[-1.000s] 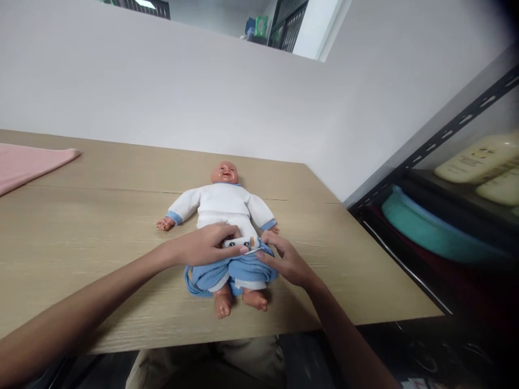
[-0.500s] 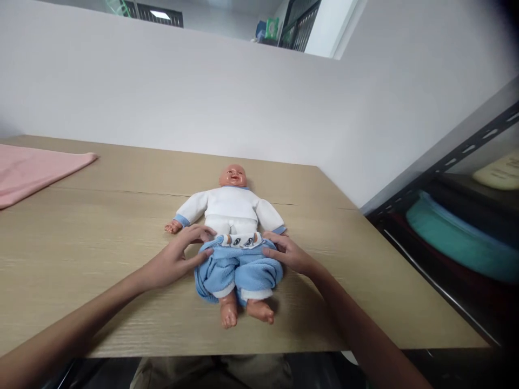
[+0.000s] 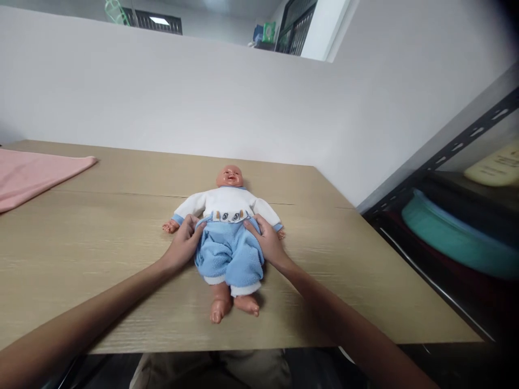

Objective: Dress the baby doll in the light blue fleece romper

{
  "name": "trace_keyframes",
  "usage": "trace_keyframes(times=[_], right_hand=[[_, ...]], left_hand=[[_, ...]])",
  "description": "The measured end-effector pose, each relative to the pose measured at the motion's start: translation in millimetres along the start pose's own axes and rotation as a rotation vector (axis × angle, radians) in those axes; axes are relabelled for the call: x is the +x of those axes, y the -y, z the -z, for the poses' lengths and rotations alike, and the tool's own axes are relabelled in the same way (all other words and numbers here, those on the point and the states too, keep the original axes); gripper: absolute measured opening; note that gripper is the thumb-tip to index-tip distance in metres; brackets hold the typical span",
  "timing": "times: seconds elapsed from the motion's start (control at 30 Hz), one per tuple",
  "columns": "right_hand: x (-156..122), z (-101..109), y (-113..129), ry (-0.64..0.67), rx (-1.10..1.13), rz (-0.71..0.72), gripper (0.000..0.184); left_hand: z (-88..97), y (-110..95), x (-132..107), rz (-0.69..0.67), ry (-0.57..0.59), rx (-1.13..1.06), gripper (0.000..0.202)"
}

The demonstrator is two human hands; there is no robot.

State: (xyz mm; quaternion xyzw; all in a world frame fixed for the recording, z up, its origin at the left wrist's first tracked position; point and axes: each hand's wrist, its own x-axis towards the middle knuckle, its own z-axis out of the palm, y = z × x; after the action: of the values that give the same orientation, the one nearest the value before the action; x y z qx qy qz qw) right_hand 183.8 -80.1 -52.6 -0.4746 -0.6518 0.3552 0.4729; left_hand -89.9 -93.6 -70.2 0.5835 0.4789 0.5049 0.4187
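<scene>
A baby doll (image 3: pixel 229 177) lies on its back, feet toward me, in a white long-sleeved top (image 3: pixel 227 200) with blue cuffs. Blue fleece pants (image 3: pixel 231 248) with white hems cover its legs, and a printed face shows at their waistband. My left hand (image 3: pixel 185 237) is closed on one side of the waistband, thumb on top. On the other side of that waistband, my right hand (image 3: pixel 265 235) pinches the fabric the same way. The doll's bare feet stick out below the hems.
The doll rests on a wooden table (image 3: pixel 121 259). A pink cloth (image 3: pixel 36 173) lies at the far left. To the right stands a dark metal rack (image 3: pixel 454 146) holding a teal basin (image 3: pixel 454 237). A pale wall (image 3: pixel 182 97) rises behind the table.
Both hands have moved up the doll, drawing the pants from its thighs to its waist. The white crotch area is now covered, and the fingers have closed on the waistband.
</scene>
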Motion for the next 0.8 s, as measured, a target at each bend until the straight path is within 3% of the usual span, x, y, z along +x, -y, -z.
trace_keyframes(times=[0.1,0.3,0.37,0.57,0.7,0.8], right_hand=[[2,-2,4,-0.022,-0.053,0.034,0.043],[-3,3,5,-0.065,-0.094,0.155,0.031],[3,1,4,-0.041,-0.076,0.125,0.033],[32,-10,-2,-0.079,-0.064,0.1,0.045],[26,-3,-5,-0.044,-0.037,0.03,0.046],[11,13,-6,0.075,0.114,-0.183,0.049]], left_hand=[[1.0,-3,2,-0.037,0.018,0.067,0.049],[13.1,-16,-4,-0.283,0.145,0.291,0.034],[9.9,-14,5,-0.244,0.152,0.238,0.036],[-8.6,-2,39,0.022,-0.002,-0.105,0.056],[-2.8,-2,34,-0.001,0.002,-0.096,0.052],[7.5,-3,24,0.02,0.097,-0.026,0.046]])
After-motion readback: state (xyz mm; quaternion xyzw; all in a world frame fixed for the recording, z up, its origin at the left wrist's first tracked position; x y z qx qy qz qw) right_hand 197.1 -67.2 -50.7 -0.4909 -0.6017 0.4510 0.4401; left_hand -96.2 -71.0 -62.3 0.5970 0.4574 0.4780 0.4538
